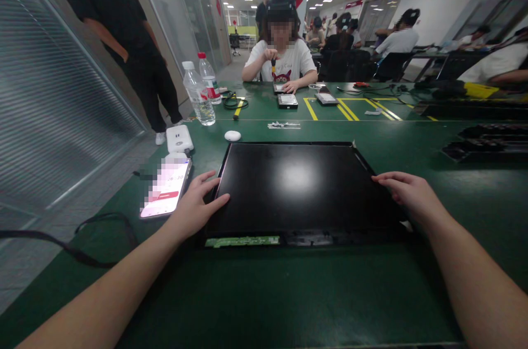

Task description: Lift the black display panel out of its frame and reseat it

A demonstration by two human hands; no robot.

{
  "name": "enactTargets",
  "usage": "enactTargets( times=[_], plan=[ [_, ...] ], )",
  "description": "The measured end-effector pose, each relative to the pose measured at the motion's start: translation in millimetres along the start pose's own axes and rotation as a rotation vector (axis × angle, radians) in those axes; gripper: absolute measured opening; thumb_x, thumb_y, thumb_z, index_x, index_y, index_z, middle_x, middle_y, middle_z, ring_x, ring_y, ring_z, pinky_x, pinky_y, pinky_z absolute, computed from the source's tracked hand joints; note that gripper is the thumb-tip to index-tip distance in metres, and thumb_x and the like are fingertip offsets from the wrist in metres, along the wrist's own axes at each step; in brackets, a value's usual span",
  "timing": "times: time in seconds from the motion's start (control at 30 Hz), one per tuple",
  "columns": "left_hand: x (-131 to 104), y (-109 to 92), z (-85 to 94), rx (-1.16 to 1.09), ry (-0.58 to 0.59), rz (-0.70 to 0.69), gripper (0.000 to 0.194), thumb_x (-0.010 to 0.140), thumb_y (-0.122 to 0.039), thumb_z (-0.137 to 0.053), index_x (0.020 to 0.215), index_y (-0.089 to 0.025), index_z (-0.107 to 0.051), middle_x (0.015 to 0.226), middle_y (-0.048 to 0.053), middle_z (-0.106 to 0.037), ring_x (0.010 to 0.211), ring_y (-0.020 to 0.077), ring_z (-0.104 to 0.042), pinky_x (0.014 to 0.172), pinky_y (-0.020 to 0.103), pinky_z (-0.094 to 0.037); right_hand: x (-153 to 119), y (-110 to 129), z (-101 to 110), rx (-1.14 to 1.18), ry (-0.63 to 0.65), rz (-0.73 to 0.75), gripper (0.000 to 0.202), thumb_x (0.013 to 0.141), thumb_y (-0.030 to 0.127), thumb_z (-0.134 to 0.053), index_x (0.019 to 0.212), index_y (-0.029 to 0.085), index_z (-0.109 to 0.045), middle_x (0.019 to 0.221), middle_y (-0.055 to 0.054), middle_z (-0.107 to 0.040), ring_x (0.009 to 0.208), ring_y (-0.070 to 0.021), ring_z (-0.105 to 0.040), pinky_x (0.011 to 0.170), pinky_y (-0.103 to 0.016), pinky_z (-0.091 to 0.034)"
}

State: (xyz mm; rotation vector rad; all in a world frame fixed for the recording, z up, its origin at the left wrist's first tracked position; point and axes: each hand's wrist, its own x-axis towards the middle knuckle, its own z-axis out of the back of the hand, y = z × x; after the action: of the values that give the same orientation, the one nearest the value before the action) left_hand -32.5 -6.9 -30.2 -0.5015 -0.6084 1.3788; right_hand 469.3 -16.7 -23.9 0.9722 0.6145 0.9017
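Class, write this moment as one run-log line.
left hand: at screen panel, left edge; right hand: at panel, right edge; green circuit strip: along panel's near side; lit phone: left of panel

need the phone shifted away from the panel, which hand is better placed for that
Left, most likely: the left hand is right beside the phone, while the right hand is at the opposite edge of the black panel.
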Motion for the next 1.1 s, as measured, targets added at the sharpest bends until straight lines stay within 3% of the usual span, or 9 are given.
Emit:
enactTargets(
  times=[0.43,0.53,0.67,0.93,1.1],
  plan=[
    [-0.4,-5.5,-1.3,0.022,0.036,0.028,0.061,0.085,-0.056,-0.067,0.13,-0.016,-0.072,0.16,0.02,-0.043,0.152,0.0443,-0.038,0.125,0.057,-0.031,-3.9,7.1,0.8,-0.016,0.014,-0.021,0.024,0.06,0.038,-0.075,0.076,0.022,-0.081,0.086,-0.008,-0.077,0.051,-0.0099,-0.044,0.045,-0.026,-0.036],
    [-1.1,-5.5,-2.3,0.035,0.043,0.02,0.061,0.086,-0.055,-0.065,0.132,-0.015,-0.071,0.162,0.02,-0.041,0.153,0.0438,-0.037,0.124,0.057,-0.032,-3.6,6.3,1.4,-0.023,0.017,-0.021,0.024,0.06,0.039,-0.076,0.077,0.023,-0.081,0.08,-0.006,-0.076,0.051,-0.0107,-0.045,0.044,-0.026,-0.036],
    [-1.3,-3.8,-2.6,0.057,0.038,-0.001,0.056,0.088,-0.054,-0.064,0.13,-0.019,-0.072,0.161,0.018,-0.043,0.151,0.0429,-0.039,0.124,0.057,-0.034,-2.4,3.9,2.1,-0.017,0.031,-0.021,0.023,0.061,0.038,-0.076,0.078,0.023,-0.081,0.08,-0.007,-0.076,0.049,-0.0103,-0.043,0.043,-0.026,-0.034],
    [2.1,0.9,-4.0,0.144,0.033,-0.053,0.056,0.089,-0.055,-0.063,0.129,-0.017,-0.071,0.157,0.018,-0.048,0.147,0.0415,-0.046,0.122,0.059,-0.037,-1.9,2.8,1.7,-0.033,0.031,-0.021,0.023,0.062,0.038,-0.077,0.079,0.023,-0.08,0.089,-0.007,-0.078,0.051,-0.0099,-0.042,0.046,-0.027,-0.034],
    [1.7,-0.6,-2.6,0.16,0.054,-0.049,0.059,0.09,-0.055,-0.061,0.132,-0.014,-0.07,0.156,0.019,-0.049,0.146,0.0406,-0.047,0.122,0.057,-0.037,-5.2,7.5,1.6,-0.03,0.051,-0.03,0.024,0.062,0.04,-0.079,0.079,0.023,-0.08,0.084,-0.007,-0.076,0.05,-0.01,-0.042,0.045,-0.027,-0.033]
  ],
)
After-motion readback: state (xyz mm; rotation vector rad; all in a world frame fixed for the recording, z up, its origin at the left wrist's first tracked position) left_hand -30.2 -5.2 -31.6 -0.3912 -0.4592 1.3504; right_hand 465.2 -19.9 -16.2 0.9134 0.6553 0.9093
